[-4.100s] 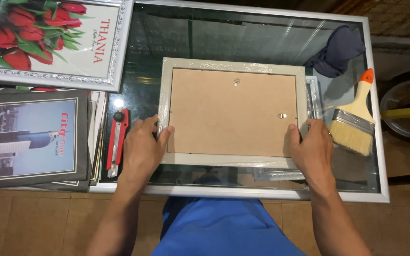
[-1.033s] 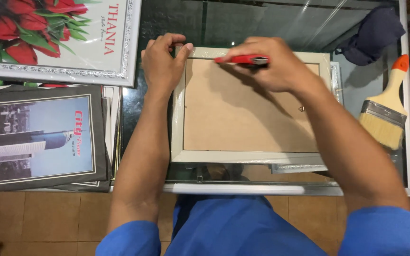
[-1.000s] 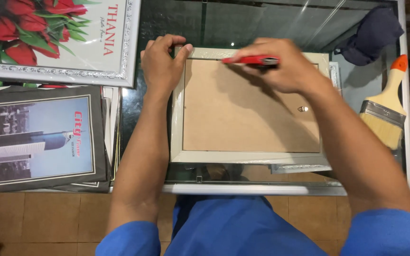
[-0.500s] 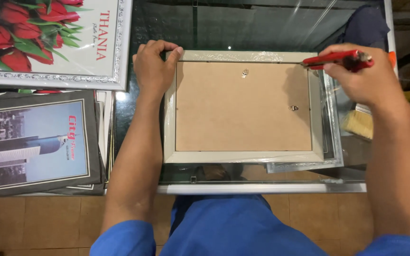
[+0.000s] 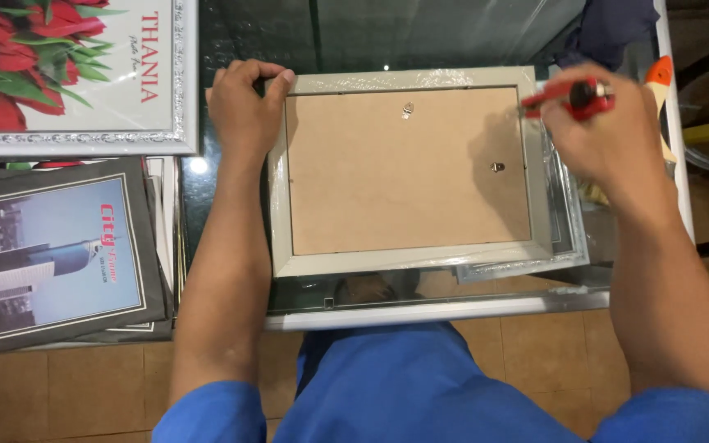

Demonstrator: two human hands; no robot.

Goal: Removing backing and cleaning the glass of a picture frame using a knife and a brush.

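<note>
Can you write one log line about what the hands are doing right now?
left hand: grips top-left corner of picture frame | right hand: holds red cutter at top-right corner | frame: face down on glass table

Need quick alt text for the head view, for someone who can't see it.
A pale picture frame lies face down on a glass table; the left hand grips its top-left corner, the right hand holds a red utility knife at its top-right corner.

paintbrush (image 5: pixel 659 90) mostly hidden behind right hand (image 5: pixel 605 135), tulip picture (image 5: pixel 67 74) cropped at left edge, cutter blade unclear
</note>
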